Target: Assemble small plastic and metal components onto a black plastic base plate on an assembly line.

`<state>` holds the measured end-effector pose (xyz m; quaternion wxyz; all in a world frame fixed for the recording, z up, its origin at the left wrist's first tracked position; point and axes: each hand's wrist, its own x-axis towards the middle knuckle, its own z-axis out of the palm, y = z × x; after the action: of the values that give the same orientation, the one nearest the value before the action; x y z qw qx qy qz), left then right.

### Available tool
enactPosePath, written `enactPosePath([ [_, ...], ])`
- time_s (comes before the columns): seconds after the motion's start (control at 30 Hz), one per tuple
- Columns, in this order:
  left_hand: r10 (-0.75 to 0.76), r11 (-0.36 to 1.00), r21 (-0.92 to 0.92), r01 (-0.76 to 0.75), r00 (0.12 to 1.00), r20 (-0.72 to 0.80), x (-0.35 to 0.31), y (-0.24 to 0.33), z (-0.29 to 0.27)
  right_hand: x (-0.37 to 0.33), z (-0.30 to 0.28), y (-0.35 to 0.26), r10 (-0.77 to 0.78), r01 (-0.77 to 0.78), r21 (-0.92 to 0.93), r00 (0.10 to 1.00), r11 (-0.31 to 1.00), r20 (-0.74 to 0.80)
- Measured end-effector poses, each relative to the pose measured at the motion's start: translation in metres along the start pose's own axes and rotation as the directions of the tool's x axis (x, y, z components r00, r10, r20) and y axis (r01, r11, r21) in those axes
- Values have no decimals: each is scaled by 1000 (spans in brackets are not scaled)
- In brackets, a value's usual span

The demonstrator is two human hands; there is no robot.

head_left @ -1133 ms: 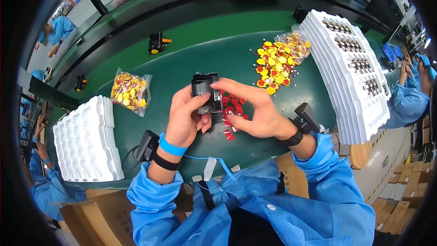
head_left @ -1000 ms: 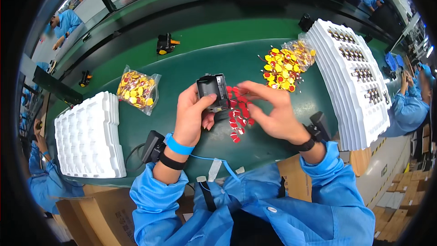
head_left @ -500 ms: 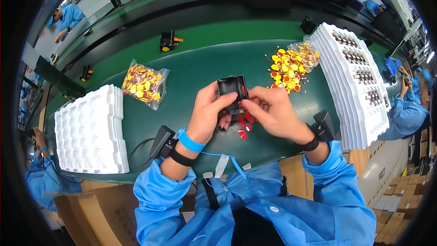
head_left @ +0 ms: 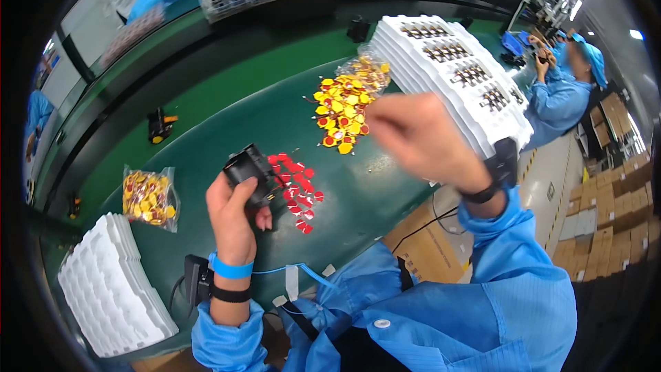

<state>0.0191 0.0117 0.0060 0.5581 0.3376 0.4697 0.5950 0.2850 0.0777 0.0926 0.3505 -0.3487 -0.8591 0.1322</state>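
Note:
My left hand (head_left: 234, 231) is closed around a black plastic housing (head_left: 246, 169), thumb on its face, above the green table mat. Red discs (head_left: 301, 191) with pale edges lie scattered right beside it. My right hand (head_left: 427, 134) is raised away from the housing, near the stacked white trays. Its fingers look curled but are smeared by motion, so whether they hold anything is hidden. Closest to those fingers is a loose pile of yellow and red round pieces (head_left: 341, 111), spilling from a clear bag (head_left: 368, 72).
White foam trays (head_left: 458, 96) at right carry rows of small metal-and-black parts. More white trays (head_left: 113, 286) stand at left, near a bag of yellow pieces (head_left: 148, 196). A black-and-orange unit (head_left: 160, 126) sits on the green line behind. A co-worker (head_left: 568, 96) sits at right.
My right hand has left the housing and moved right, toward the trays. The left hand still holds the housing. The view has turned right, and more red discs now show.

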Motion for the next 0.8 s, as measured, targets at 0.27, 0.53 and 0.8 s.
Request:
enactPosePath([
  [0.27, -32, 999, 13, 32, 999, 24, -5, 7, 14, -45, -217, 182, 305, -331, -788, 933, 519, -192],
  [0.53, -31, 999, 27, 31, 999, 22, -5, -1, 18, -87, -204, 195, 829, -740, -438, 558, 511, 25],
  [0.8, -20, 1000, -1, 20, 1000, -11, -5, 0, 12, -85, -221, 201, 859, -852, 247, 499, 462, 114],
])
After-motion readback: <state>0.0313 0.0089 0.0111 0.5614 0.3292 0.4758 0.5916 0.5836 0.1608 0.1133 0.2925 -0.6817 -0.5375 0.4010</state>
